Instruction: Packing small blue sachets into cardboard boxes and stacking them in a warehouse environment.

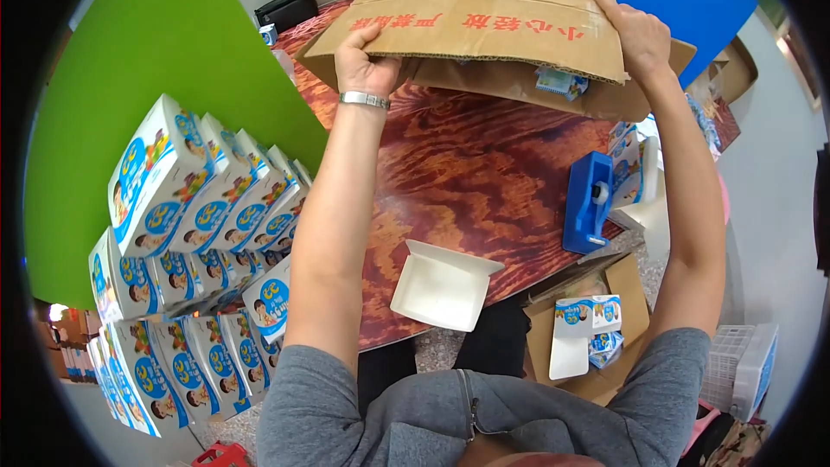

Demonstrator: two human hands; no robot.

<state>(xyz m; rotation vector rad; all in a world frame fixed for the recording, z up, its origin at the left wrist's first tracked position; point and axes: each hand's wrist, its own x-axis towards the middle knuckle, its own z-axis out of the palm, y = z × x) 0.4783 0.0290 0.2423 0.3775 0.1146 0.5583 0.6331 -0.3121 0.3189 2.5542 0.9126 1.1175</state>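
Both arms reach forward to a large brown cardboard carton (484,0) tipped over the far part of the table. My left hand (369,65) is closed around the near left edge of the carton, fingers tucked under it. At the right side, my right hand (641,41) grips the carton's edge, its index finger lying along the cardboard. Inside the carton's mouth, a small blue-and-white packet (560,82) shows; the rest of the inside is hidden. Nearer me, an open white paper box (443,287) sits at the table's front edge.
Printed white-and-blue boxes (186,199) are stacked high at the left, by a green panel (164,35). A blue tape dispenser (588,203) stands on the red wood-patterned table (475,182). Below right, an open carton (628,287) holds a small box and packets.
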